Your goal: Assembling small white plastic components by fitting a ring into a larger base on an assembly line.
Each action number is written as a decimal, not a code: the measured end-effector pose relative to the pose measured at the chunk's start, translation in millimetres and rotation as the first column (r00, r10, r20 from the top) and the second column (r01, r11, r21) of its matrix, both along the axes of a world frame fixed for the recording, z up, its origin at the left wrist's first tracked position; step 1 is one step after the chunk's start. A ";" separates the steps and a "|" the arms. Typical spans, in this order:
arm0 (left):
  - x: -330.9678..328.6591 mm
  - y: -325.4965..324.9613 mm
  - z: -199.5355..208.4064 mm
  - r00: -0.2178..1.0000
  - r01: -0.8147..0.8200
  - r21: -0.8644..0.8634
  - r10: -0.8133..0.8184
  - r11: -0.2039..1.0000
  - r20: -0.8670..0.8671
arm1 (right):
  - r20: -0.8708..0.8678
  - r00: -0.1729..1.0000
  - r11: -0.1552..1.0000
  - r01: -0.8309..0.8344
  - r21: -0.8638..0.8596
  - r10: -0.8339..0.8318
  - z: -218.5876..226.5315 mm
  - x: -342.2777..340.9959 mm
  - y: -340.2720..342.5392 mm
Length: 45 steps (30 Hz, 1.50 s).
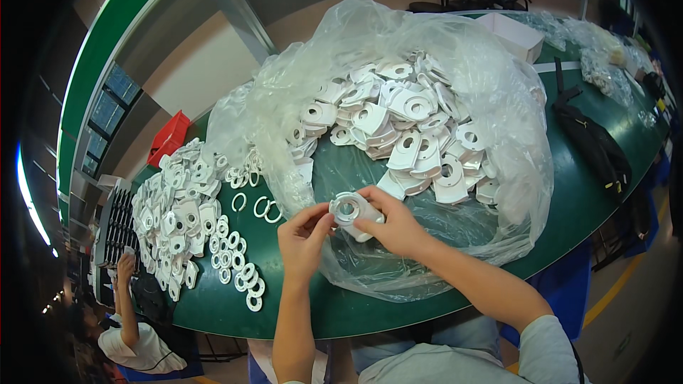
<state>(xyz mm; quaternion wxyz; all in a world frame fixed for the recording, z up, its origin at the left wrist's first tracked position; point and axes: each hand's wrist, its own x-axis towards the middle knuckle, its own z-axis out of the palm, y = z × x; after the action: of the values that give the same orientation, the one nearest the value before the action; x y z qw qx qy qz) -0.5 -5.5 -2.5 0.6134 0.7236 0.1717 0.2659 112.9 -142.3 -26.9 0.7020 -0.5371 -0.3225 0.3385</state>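
Above the near edge of a clear plastic bag, my right hand (pixel 393 225) grips a white plastic part (pixel 365 212) with a round opening at one end. A white ring (pixel 346 196) lies at that opening; how deep it is seated I cannot tell. My left hand (pixel 304 240) is closed, thumb and fingertips pinching at the ring's left edge. Beyond my hands, a heap of similar white parts (pixel 409 117) rests inside the open plastic bag (pixel 509 217). Loose white open rings (pixel 240 203) lie left of my left hand.
Further left on the green table (pixel 284 316) are a pile of white parts (pixel 178 206), thicker white rings (pixel 247 277) and a red bin (pixel 169 138). A black bag (pixel 594 144) and a white box (pixel 512 37) stand right. Another person (pixel 139 345) works beside a black rack (pixel 117 231) at far left.
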 end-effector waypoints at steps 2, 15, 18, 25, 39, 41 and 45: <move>1.9 -3.2 2.6 0.999 0.015 -0.024 -0.014 1.000 0.048 | 0.136 0.991 1.000 0.014 -0.018 -0.012 6.6 -4.5 -2.2; -0.9 -0.8 -2.3 1.000 -0.004 0.039 0.003 0.999 0.015 | 0.005 0.995 0.994 -0.096 -0.044 0.096 9.0 -6.5 -5.7; -0.3 -2.8 -3.9 1.000 0.002 0.010 -0.002 1.000 0.016 | -0.057 0.992 0.994 -0.112 -0.018 0.111 5.2 -3.8 -4.8; 0.8 -11.5 3.4 0.999 0.013 0.249 -0.022 0.969 0.033 | 0.244 0.964 0.994 0.113 -0.016 -0.105 8.0 -1.8 -5.1; -1.3 -6.3 10.1 0.988 0.007 0.637 -0.103 0.771 0.114 | 0.507 0.861 0.999 0.031 0.010 -0.032 5.1 5.9 -5.8; -1.2 -6.0 9.8 0.989 0.029 0.631 -0.116 0.775 0.097 | 0.460 0.888 1.000 -0.005 -0.004 0.007 2.9 7.3 -6.1; -3.2 -6.0 8.4 0.991 0.027 0.628 -0.105 0.778 0.087 | 0.399 0.916 0.999 -0.032 -0.024 0.039 4.9 5.8 -6.3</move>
<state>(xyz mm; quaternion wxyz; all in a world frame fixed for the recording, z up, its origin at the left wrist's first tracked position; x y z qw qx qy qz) -3.7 -11.5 6.0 0.3566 0.8746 0.0119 0.3281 118.7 -148.6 -22.0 0.6107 -0.5947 -0.4659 0.2371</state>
